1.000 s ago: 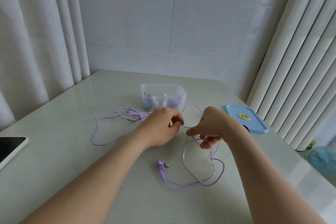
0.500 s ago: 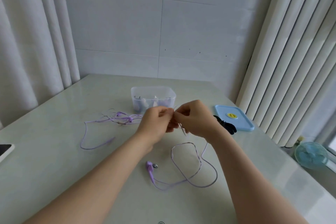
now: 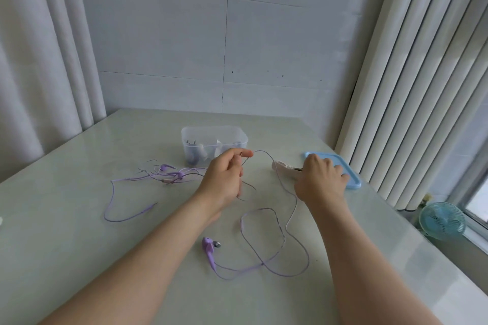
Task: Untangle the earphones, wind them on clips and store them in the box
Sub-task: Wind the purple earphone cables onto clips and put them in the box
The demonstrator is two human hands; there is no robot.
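The left hand (image 3: 224, 177) is raised a little above the worktop (image 3: 79, 258). Its thumb and first finger pinch a thin purple cable (image 3: 266, 157), and the other fingers are curled below them. From this pinch the cable rises in a small arc toward the right, then falls past the right wrist. One short loop of it also hangs down under the left hand.

The right hand (image 3: 320, 179) is seen from the back, with the palm down. It holds the rear end of a pale pink clip (image 3: 284, 167). The front end of the clip points out to the left, toward the arc of the cable, and I cannot tell if it touches the cable. The fingertips of this hand reach over the near edge of a blue lid (image 3: 352, 179), which lies flat on the worktop.

Between the two forearms the cable lies in wide loose loops on the worktop and ends at a purple earbud (image 3: 208, 247), close to the left forearm. A second pair of earphones (image 3: 169, 174), also purple, lies tangled to the left of the left hand.

Behind the left hand stands a clear plastic box (image 3: 214, 132), open, with small things inside that I cannot make out. At the far right, below the worktop edge, stands a small blue fan (image 3: 442, 220).
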